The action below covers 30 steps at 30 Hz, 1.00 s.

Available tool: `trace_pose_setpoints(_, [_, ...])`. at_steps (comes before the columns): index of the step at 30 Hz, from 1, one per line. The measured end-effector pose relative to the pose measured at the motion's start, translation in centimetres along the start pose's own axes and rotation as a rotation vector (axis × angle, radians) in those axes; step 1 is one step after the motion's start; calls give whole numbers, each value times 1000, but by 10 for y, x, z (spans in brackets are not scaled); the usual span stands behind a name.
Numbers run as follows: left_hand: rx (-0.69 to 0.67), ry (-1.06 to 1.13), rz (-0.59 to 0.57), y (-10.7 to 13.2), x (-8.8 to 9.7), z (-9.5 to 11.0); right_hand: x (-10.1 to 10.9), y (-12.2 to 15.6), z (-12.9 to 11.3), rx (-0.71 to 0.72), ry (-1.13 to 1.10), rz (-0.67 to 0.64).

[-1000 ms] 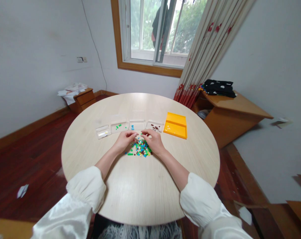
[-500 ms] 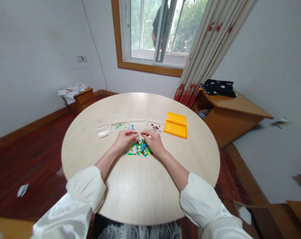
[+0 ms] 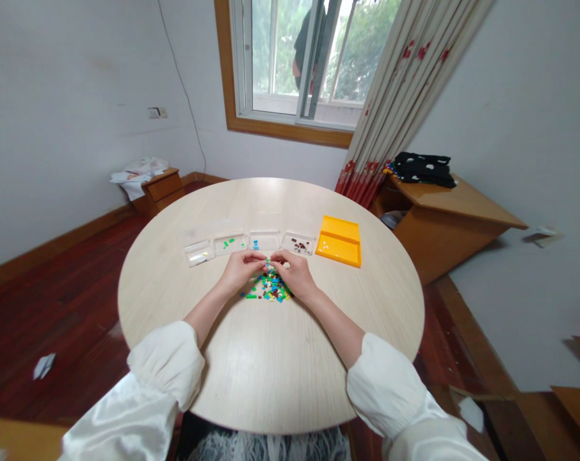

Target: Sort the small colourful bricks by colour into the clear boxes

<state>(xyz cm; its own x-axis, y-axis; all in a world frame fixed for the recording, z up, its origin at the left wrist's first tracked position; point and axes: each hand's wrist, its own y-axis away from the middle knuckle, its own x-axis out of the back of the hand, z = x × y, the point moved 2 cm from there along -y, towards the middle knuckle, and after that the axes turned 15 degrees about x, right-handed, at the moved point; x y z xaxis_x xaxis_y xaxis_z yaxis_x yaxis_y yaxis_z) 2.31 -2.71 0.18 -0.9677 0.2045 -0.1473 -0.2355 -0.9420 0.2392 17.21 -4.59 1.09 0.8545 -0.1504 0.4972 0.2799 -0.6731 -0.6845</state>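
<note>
A heap of small building bricks [image 3: 273,288] in green, blue, brown, yellow and white lies on the round table. Over its far edge my left hand [image 3: 242,267] and my right hand [image 3: 294,272] meet, thumbs and forefingers pinched. Between the fingertips shows a tiny green brick [image 3: 267,260]; both hands appear to grip it, though the fingers partly hide it. Just beyond stand clear boxes: one with green bricks [image 3: 229,243], one with blue bricks [image 3: 256,244], one with brown bricks [image 3: 300,246].
At the left end of the row is a clear box [image 3: 198,253] with a few yellow and white pieces. An open yellow case [image 3: 338,250] holds a few white pieces at the right. The pale round table [image 3: 271,371] ends just before my lap.
My right fingertips have closed in toward the left ones, so the two hands now meet around the green brick. The boxes and the heap look the same.
</note>
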Motion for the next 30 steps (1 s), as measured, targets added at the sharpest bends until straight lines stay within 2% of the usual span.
trace_pose_setpoints(9, [-13, -10, -6, 2, -2, 1, -4, 3, 5, 30, -26, 79])
trace_pose_setpoints(27, [-47, -61, -13, 3, -2, 0, -4, 4, 4, 34, -9, 66])
trace_pose_setpoints(30, [-51, -56, 14, -2, 1, -1, -5, 4, 5, 33, -8, 55])
